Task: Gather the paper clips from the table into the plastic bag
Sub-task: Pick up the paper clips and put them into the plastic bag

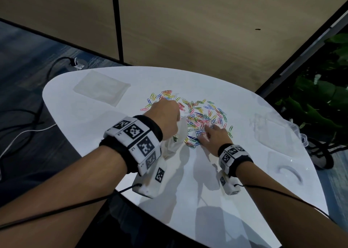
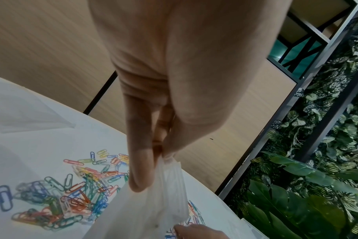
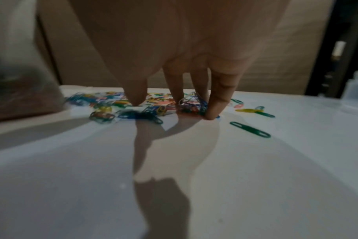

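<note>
Colourful paper clips (image 1: 199, 116) lie scattered in a loose pile at the middle of the white table (image 1: 188, 181). My left hand (image 1: 177, 123) hovers at the pile's left edge and pinches the rim of a clear plastic bag (image 1: 175, 140) that hangs down to the table. In the left wrist view the thumb and fingers (image 2: 141, 174) pinch the bag (image 2: 153, 210) above the clips (image 2: 78, 198). My right hand (image 1: 205, 132) reaches into the pile's near edge. Its straight fingers (image 3: 215, 106) and thumb press on the table with clips (image 3: 153, 110) between them.
A second flat clear bag (image 1: 101, 87) lies at the table's far left. A clear plastic box (image 1: 273, 132) with its lid sits at the right edge. Green plants (image 1: 320, 97) stand beyond the right side, and cables (image 1: 28, 116) run on the floor to the left.
</note>
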`<state>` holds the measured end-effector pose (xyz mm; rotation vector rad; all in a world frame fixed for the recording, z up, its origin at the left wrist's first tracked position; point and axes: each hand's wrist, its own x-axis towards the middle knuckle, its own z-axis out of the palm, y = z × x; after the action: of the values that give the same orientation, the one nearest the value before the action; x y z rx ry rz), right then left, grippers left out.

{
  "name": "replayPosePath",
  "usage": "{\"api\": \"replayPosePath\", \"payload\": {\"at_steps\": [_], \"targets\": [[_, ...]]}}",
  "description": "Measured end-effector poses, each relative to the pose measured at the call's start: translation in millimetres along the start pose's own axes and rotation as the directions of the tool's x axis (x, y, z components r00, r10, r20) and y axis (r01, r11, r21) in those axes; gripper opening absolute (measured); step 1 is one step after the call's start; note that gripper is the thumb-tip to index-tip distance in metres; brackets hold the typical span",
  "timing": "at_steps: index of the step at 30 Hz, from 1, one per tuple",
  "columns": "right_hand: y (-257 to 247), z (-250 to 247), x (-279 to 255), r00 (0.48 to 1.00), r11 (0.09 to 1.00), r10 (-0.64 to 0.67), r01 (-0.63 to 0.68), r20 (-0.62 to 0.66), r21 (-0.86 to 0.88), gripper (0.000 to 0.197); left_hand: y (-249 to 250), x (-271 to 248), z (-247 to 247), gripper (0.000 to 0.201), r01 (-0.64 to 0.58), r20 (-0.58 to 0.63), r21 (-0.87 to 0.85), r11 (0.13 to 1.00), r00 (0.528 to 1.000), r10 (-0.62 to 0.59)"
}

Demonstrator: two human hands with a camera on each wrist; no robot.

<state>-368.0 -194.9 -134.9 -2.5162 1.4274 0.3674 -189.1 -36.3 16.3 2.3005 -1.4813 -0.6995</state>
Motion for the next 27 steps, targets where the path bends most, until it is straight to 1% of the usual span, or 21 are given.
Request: {"api": "replayPosePath", "payload": {"at_steps": [1,2,5,6,8,10,12,13,15,16,17,19,21,22,24,26,27], "targets": [[-2,3,-1,1.0,0.998,-0.015,0.017,0.021,-0.063,0.065,0,0,1,0.032,-0.004,0.001,0.002,1.0,1.0,0.004],[-5,4,-2,1.0,0.996,-0.025,0.025,0.006,-0.086,0.06,0,-1,1,0.033,-0.009,0.004,0.005,1.0,1.0,0.009],[-12,3,-2,0.984,0.997,-0.077,0.071,-0.162,-0.043,0.024,-1,-1,1,0.035,-0.013,0.003,0.01,1.0,1.0,0.013],[-12,2,-2,0.978,0.995,-0.093,0.085,-0.187,-0.049,0.018,-1,-1,1,0.036,-0.013,0.002,0.011,1.0,1.0,0.013],[-13,-1,-4,0.982,0.996,-0.086,0.079,-0.169,-0.047,0.015,-1,-1,2,0.035,-0.012,0.006,0.011,1.0,1.0,0.012],[-12,-5,-4,0.985,0.998,-0.051,0.055,-0.164,0.019,0.017,0,0,3,0.035,-0.015,0.013,0.012,1.0,1.0,0.015],[-8,-11,-4,0.985,0.981,0.055,-0.023,-0.165,0.19,0.018,1,2,3,0.035,-0.022,0.02,0.019,1.0,1.0,0.021],[-4,-15,-4,0.979,0.954,0.124,-0.073,-0.16,0.292,0.016,2,2,3,0.034,-0.022,0.024,0.024,0.999,0.999,0.021],[4,-21,-3,0.963,0.85,0.249,-0.169,-0.099,0.499,0.007,3,3,3,0.033,-0.023,0.032,0.031,0.999,0.999,0.022],[8,-25,-3,0.956,0.768,0.288,-0.199,-0.051,0.609,0.004,4,3,3,0.033,-0.025,0.037,0.03,0.999,0.999,0.024],[11,-29,-3,0.952,0.67,0.306,-0.22,0.006,0.709,0.008,5,3,3,0.032,-0.025,0.042,0.027,0.999,0.999,0.024],[12,-42,-4,0.949,0.464,0.3,-0.231,0.094,0.855,0.013,7,3,3,0.031,-0.02,0.05,0.03,0.999,0.999,0.018],[3,-61,-10,0.963,0.23,0.24,-0.177,0.121,0.957,0.005,7,4,2,0.03,-0.003,0.049,0.042,0.999,0.999,0.001],[-4,-72,-15,0.975,0.113,0.187,-0.142,0.119,0.983,0.008,8,4,2,0.03,0.009,0.045,0.047,0.999,0.999,-0.011],[-20,-93,-28,0.991,-0.066,0.064,-0.117,0.121,0.991,0.018,7,4,1,0.032,0.034,0.039,0.044,0.998,0.999,-0.036],[-36,-107,-43,0.985,-0.153,-0.076,-0.164,0.154,0.975,0.025,7,3,0,0.032,0.05,0.036,0.024,0.998,0.998,-0.051],[-42,-109,-50,0.975,-0.163,-0.142,-0.195,0.173,0.967,0.028,7,2,0,0.031,0.058,0.033,0.011,0.998,0.998,-0.058]]}}
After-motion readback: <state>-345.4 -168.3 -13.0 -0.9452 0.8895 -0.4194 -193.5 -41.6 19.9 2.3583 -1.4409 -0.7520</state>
